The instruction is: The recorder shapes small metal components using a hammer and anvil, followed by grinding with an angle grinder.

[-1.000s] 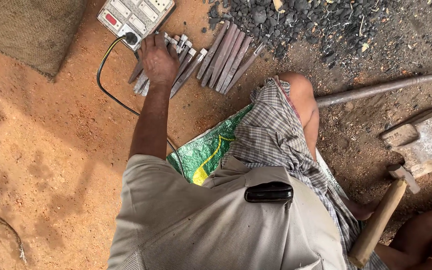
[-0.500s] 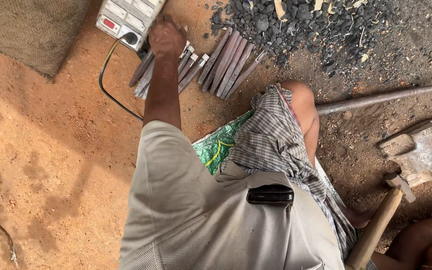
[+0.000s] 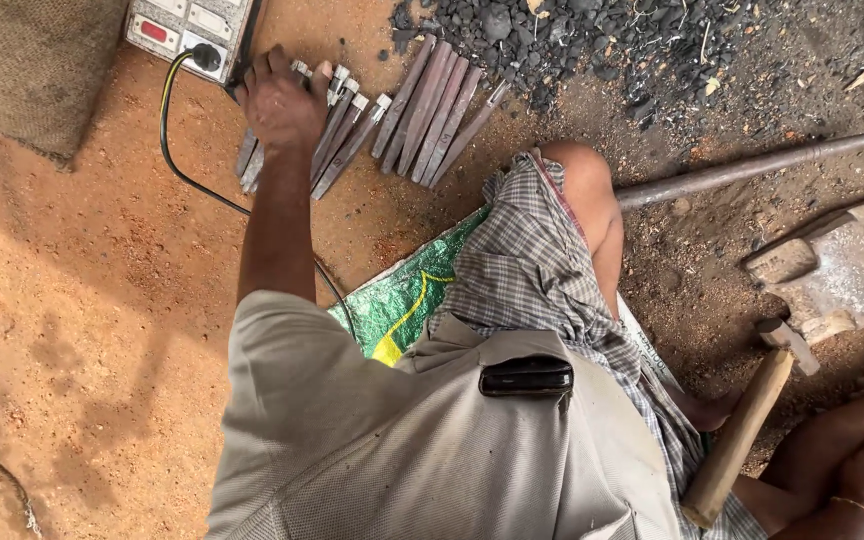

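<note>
Counts: roughly ten metal chisels [image 3: 422, 110] in a row, exact number unclear under the hand; one switchboard [image 3: 187, 25]; one long iron rod [image 3: 752, 165]; one wooden-handled hammer [image 3: 742, 430]; one anvil [image 3: 842, 265].

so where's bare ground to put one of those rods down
Bare orange dirt lies between the black cable and burlap mat. It is crowded where the left hand rests on the metal rods, by the switch box and coal pile.

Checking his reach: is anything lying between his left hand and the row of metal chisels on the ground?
Nothing visible does. The left hand already rests on the near chisels; the switch box and its cable lie beside it.
</note>
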